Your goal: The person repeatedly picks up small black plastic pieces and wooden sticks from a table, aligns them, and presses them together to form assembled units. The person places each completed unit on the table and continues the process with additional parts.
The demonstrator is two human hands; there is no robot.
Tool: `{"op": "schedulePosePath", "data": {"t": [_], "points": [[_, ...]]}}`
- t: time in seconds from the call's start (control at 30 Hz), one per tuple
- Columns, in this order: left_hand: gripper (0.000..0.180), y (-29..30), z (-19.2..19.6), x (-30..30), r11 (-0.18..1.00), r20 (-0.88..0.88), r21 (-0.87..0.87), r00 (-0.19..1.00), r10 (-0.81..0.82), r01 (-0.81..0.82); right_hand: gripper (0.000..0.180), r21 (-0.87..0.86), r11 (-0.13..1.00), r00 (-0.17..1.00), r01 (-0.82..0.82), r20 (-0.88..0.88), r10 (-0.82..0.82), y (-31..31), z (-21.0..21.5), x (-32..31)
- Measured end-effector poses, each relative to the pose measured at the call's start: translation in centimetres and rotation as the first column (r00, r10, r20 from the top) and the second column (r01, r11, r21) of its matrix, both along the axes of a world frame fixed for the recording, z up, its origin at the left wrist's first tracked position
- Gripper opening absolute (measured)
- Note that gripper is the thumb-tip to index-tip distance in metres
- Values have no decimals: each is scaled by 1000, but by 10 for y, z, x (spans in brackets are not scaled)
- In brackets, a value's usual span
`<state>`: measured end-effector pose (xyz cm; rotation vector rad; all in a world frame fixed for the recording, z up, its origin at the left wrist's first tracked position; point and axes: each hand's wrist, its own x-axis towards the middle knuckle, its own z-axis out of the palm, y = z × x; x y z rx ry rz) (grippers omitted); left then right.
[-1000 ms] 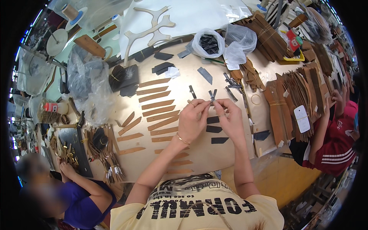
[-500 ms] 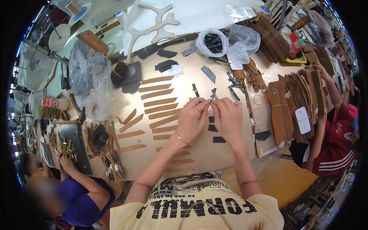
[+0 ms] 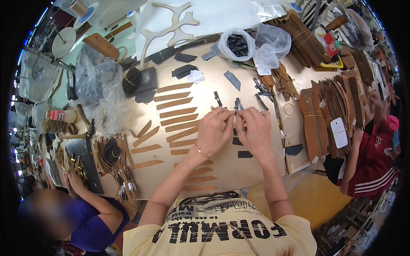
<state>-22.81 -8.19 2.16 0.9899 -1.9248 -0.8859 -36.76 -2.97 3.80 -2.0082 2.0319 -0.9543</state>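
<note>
Over the table (image 3: pixel 232 177), both hands (image 3: pixel 214 131) (image 3: pixel 254 131) pinch a dark strip (image 3: pixel 236 105), seemingly pointing lengthwise forward.

Here's tan on the slim, slanted leather strips (image 3: pixel 178 115) mid-table (image 3: pixel 252 187); near-black on the small, narrow held strip (image 3: pixel 238 103)! Near side, a pale yellow shirt (image 3: pixel 205 237), black lettering; right, a dark red shirt (image 3: pixel 370 164), white stripes; left, a purple shirt (image 3: pixel 96 228).

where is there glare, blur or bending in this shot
Head view: bright glare on the tabletop beyond the left hand and right hand, which look fairly sharp; head view: co-worker's head at lower left is blurred; head view: fisheye bending toward the sides.
</note>
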Motion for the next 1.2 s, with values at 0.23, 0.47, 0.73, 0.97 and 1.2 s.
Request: {"op": "schedulePosePath", "data": {"t": [0.23,0.47,0.73,0.97,1.2], "points": [[10,-23,-9,29,954,10,130,963,270,-269,5,15,989,988,147,53,-147,2,-10,-19],[12,-19,-11,31,949,-27,230,973,229,-217,6,170,971,985,171,-30,-168,5,-8,-19],[15,8,-2,-4,991,-42,96,994,98,-94,10,85,996,998,9,61,-14,4,2,2],[15,9,5,-2,994,44,98,998,41,-45,9,90,996,999,-30,-11,31,4,9,-1],[14,6,5,-1,988,-9,155,1000,10,-9,8,92,994,998,-58,1,58,4,11,-6]]}}
